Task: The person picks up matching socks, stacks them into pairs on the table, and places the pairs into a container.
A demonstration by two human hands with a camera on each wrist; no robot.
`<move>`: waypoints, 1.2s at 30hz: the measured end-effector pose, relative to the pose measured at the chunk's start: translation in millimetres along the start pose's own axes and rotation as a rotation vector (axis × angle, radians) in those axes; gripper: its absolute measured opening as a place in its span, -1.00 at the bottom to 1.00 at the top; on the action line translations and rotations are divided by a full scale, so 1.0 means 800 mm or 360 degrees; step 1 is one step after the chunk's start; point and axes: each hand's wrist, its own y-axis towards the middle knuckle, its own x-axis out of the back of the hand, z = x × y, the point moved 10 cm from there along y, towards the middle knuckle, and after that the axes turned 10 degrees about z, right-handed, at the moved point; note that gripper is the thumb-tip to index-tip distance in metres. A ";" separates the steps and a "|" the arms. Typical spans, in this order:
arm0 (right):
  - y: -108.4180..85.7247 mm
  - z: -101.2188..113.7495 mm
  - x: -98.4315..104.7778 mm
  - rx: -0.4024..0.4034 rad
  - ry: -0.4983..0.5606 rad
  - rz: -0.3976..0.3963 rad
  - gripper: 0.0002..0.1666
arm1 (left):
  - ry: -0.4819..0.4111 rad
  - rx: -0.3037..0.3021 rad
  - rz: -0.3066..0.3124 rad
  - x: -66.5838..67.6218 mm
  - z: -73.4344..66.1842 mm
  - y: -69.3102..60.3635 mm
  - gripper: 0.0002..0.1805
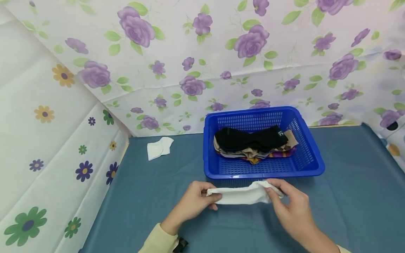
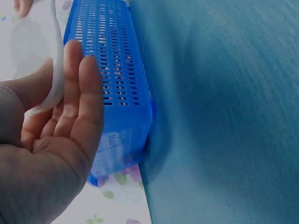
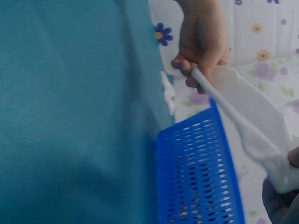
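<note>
A white sock (image 1: 238,196) is stretched sideways between both hands, just in front of the blue basket. My left hand (image 1: 197,199) pinches one end between thumb and fingers. The other end is gripped by my right hand (image 1: 294,208), thumb on the near side. In the right wrist view the sock (image 3: 252,116) spans from hand to hand, and only part of my right hand (image 3: 280,203) shows at the edge. In the left wrist view, two fingers (image 2: 88,93) of my left hand extend past the fabric.
A blue perforated basket (image 1: 264,175) stands behind the hands. Black socks (image 1: 250,138) lie in it on top of tan, grey and patterned ones. Another white sock (image 1: 159,149), folded, lies on the blue-green tabletop (image 1: 164,186) at left. Flowered sheets (image 1: 171,52) hang behind.
</note>
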 end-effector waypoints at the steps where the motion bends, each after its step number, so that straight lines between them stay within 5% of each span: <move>1: -0.002 -0.005 -0.003 -0.0040 -0.0023 0.0031 -0.75 | 0.0012 0.0028 0.0020 0.000 0.003 0.000 -0.85; 9: -0.008 -0.041 -0.033 -0.0245 -0.0064 0.0244 -0.72 | 0.0219 0.0413 0.0064 -0.001 0.043 -0.002 -0.59; 16: -0.009 -0.079 -0.071 -0.0498 -0.0289 0.0545 -0.63 | 0.0520 0.0571 -0.0040 0.006 0.052 -0.005 -0.56; 24: -0.009 -0.105 -0.096 -0.0548 -0.0306 0.0745 -0.66 | 0.0859 0.0742 -0.0208 0.014 0.062 -0.012 -0.44; 26: -0.009 -0.106 -0.096 -0.0547 -0.0342 0.0764 -0.65 | 0.0970 0.0706 -0.0329 0.021 0.055 -0.014 -0.45; 29: -0.008 -0.099 -0.088 -0.0460 -0.0425 0.0717 -0.65 | 0.1165 0.0517 -0.0471 0.025 0.030 -0.013 -0.61; 33: -0.008 -0.072 -0.086 -0.0167 -0.0550 0.0695 -0.67 | 0.1366 0.0141 -0.0383 0.000 -0.004 -0.005 -0.83; 36: -0.014 -0.052 -0.101 0.0084 -0.0629 0.0829 -0.66 | 0.1482 -0.0012 -0.0249 -0.024 -0.014 0.001 -0.80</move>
